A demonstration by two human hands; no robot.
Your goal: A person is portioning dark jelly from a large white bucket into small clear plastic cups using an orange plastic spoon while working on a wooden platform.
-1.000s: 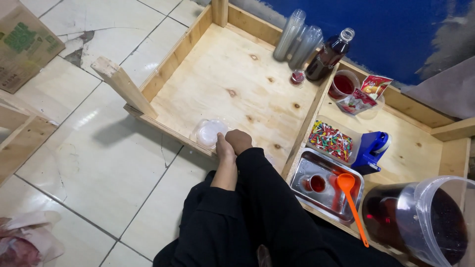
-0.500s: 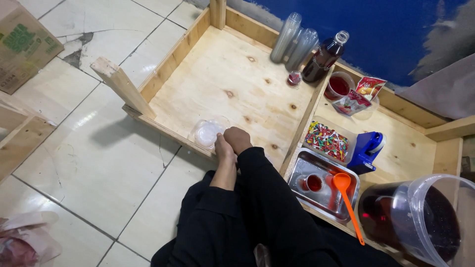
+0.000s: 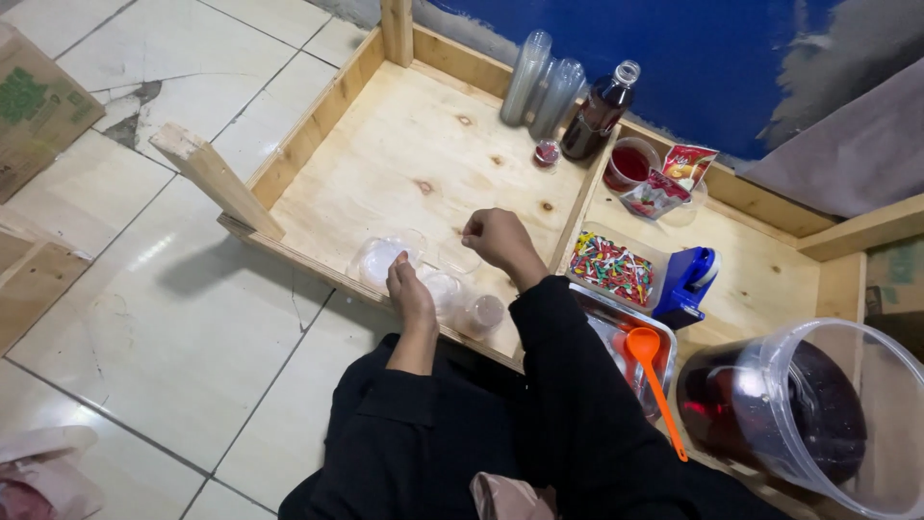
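I sit at a shallow wooden tray table. Several small clear plastic cups lie near its front edge. My left hand pinches the rim of one clear cup right at the edge. My right hand is a little further in, with its fingers closed on another small clear cup. Two more clear cups lie between my hands and my dark-sleeved arms.
At the back stand stacked tall clear cups, a dark bottle, a cup of red liquid and snack packets. To the right are a tray of coloured sweets, a blue object, an orange spoon and a clear bucket of dark red liquid. A cardboard box lies on the tiled floor at far left.
My hands were together on the clear cups at the front edge. They have moved apart, the right hand going right and inward, and separate cups now lie spread out.
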